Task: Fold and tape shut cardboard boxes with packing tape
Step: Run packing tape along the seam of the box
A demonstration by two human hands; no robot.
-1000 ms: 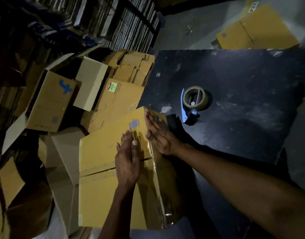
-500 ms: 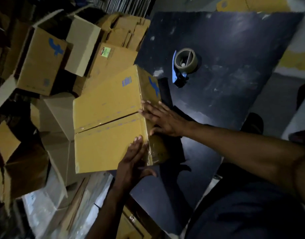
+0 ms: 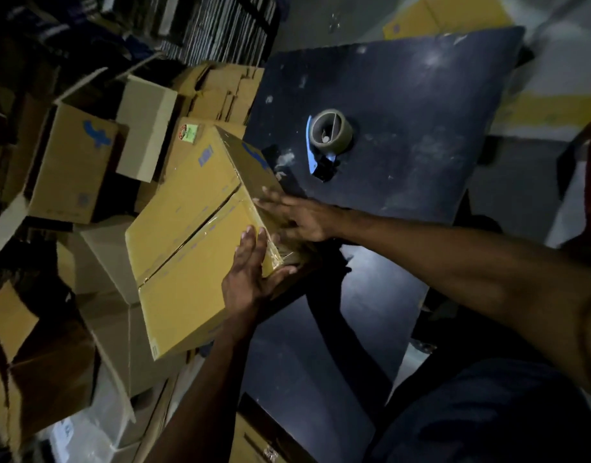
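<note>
A: Box?
B: Taped box (image 3: 187, 235) tilted, off the dark table's (image 3: 421, 128) left edge, over loose cartons.
A: Hands?
B: Left hand (image 3: 250, 275) cups its near corner; right hand (image 3: 301, 217) flat on its side, fingers straight. Tape dispenser (image 3: 329, 137) alone on table.

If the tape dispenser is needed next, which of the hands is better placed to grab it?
Probably the right hand: it lies flat on the box side facing the tape dispenser. The left hand grips the box's near corner, farther away.
</note>
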